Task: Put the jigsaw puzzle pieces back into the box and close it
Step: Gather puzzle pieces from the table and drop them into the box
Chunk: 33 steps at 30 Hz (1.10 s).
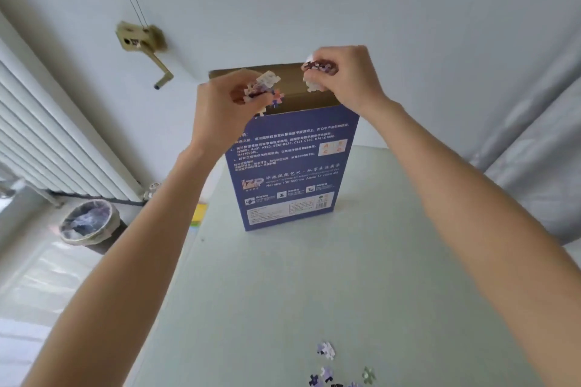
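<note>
A pale green table [361, 276] carries the blue puzzle box [290, 166] standing upright toward twelve o'clock, well apart from the loose puzzle pieces [327, 371] scattered near its six o'clock edge.

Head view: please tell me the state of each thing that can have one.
Box: upright on the table, top flap open.
Left hand: holds pieces over the opening.
Right hand: holds pieces over the opening.
Loose pieces: lying on the table, not yet boxed.
Bin: lined, on the floor.
</note>
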Available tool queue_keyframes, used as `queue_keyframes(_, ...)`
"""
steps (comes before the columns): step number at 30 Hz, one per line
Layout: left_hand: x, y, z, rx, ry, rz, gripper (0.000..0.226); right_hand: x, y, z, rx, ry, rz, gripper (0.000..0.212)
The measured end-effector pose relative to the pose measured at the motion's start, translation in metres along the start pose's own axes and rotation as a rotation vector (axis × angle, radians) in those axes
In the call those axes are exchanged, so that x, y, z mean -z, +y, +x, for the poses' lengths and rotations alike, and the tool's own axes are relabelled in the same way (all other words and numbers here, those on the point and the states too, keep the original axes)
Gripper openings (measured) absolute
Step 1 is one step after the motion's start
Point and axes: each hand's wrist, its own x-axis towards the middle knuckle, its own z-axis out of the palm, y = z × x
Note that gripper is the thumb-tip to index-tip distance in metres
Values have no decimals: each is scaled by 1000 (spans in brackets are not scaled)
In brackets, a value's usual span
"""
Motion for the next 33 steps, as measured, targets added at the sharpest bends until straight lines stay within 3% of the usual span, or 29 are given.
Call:
queue_keyframes(5, -9, -17, 40, -54, -22, 185, 17, -18, 12, 24, 50, -407, -280, 19)
queue_keyframes(11, -19, -28, 61, -38, -203, 380, 17, -19, 23, 29, -16, -522, -310, 20)
queue_keyframes(22, -23, -33, 62, -18, -394, 651, 25, -23, 33, 19, -73, -389, -287, 16)
queue_keyframes(28, -20, -39, 62, -22, -360, 521, 18, -23, 20, 10, -33, -281, -273, 20)
queue_keyframes(33, -20, -37, 63, -39, -363, 443, 28, -26, 16, 2, -56, -294, -299, 18)
